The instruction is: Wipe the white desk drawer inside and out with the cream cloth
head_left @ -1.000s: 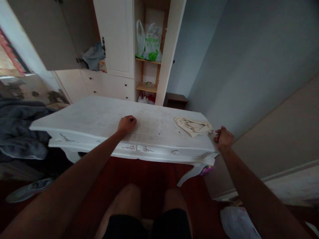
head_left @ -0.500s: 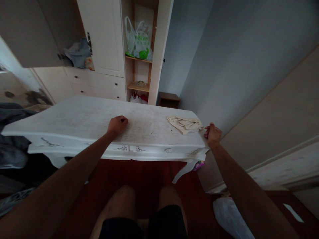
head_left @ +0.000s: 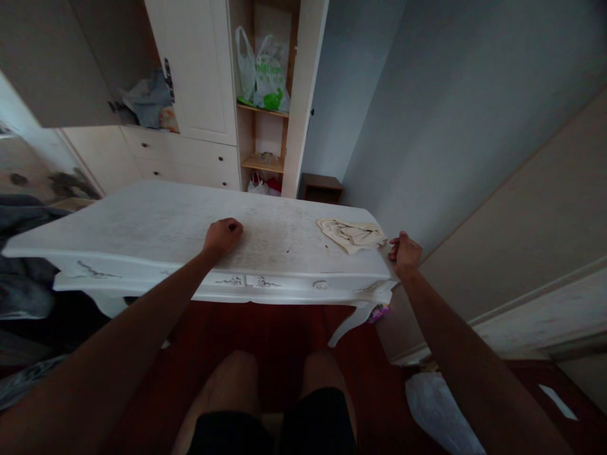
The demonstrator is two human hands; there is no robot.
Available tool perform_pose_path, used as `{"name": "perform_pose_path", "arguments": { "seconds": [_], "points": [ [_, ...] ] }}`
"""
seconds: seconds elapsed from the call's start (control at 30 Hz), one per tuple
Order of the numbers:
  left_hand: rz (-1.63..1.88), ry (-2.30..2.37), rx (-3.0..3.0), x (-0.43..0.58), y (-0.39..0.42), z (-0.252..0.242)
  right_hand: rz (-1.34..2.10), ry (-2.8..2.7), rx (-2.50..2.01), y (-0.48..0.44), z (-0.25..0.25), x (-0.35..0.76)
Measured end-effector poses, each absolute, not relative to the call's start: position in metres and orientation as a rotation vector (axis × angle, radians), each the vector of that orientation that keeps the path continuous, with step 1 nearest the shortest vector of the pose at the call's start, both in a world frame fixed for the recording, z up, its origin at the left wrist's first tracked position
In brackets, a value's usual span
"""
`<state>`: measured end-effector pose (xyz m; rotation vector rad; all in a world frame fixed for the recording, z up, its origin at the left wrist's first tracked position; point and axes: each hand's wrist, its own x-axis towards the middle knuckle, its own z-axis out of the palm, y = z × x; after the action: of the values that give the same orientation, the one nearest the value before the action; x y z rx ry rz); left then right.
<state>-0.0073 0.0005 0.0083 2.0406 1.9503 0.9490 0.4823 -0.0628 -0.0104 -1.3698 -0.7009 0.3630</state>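
My left hand (head_left: 224,235) rests in a loose fist on the smudged top of a white desk (head_left: 279,221), left of its middle. Nothing shows in its curled fingers. Just off the desk's right end is my right hand (head_left: 406,251), its fingers bent inward and no object visible in them. A crumpled cream cloth (head_left: 353,235) lies on the desktop near that end, close to my right fingertips; I cannot tell whether they touch. Small dark specks dot the surface between the cloth and my left hand.
Behind the desk stands a white wardrobe (head_left: 199,76) with open doors, clothes (head_left: 149,98) and plastic bags (head_left: 270,79) inside. A small brown cabinet (head_left: 321,188) sits by the grey wall. A pale panel (head_left: 516,202) flanks the right side; a plastic bag (head_left: 439,404) lies on the floor.
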Motion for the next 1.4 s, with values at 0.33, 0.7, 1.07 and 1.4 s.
{"name": "perform_pose_path", "arguments": {
  "seconds": [0.33, 0.7, 1.07, 1.4],
  "points": [
    [0.995, 1.922, 2.035, -0.009, 0.001, 0.0059, 0.373, -0.691, -1.382, -0.0631, -0.0087, 0.4803],
    [0.988, 1.941, 2.022, -0.0082, 0.0, 0.0074, 0.37, -0.708, -1.391, -0.0632, -0.009, 0.4805],
    [1.01, 1.944, 1.98, -0.0075, -0.0009, 0.0096, 0.391, -0.721, -1.353, -0.0628, -0.0106, 0.4819],
    [1.493, 1.637, 1.372, -0.0105, -0.0088, 0.0148, 0.332, -0.74, -1.423, -0.0601, -0.0109, 0.4814]
  ]
}}
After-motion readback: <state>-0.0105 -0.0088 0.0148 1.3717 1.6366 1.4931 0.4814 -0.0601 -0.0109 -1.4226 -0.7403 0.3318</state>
